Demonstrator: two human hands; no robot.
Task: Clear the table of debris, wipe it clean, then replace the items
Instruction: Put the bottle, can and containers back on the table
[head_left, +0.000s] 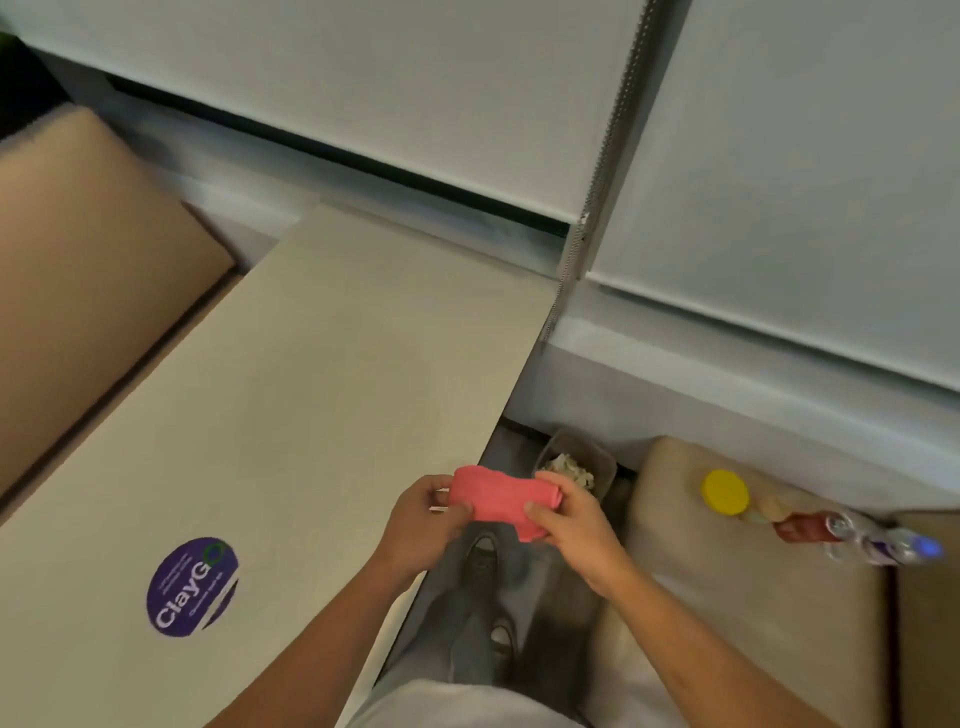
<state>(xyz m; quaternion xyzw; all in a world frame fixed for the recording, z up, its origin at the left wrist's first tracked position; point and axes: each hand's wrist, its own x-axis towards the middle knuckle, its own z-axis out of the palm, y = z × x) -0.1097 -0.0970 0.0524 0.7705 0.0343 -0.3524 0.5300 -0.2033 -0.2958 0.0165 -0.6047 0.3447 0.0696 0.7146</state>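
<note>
A folded pink cloth (492, 500) is held between both hands, just off the right edge of the pale table (322, 395). My left hand (422, 527) pinches its left end with thumb and fingers. My right hand (569, 525) grips its right end and lower corner. The tabletop carries a round purple sticker (193, 586) near its front. On a beige seat (748, 582) to the right lie a yellow-lidded jar (725, 492), a red can (810, 526) and a bottle with a blue cap (906, 546).
A small bin (576, 462) with crumpled paper stands on the floor below the table's right edge. A tan bench (88, 291) runs along the table's left side. White roller blinds (779, 182) and a bead chain (582, 228) are behind. My legs and shoes show below.
</note>
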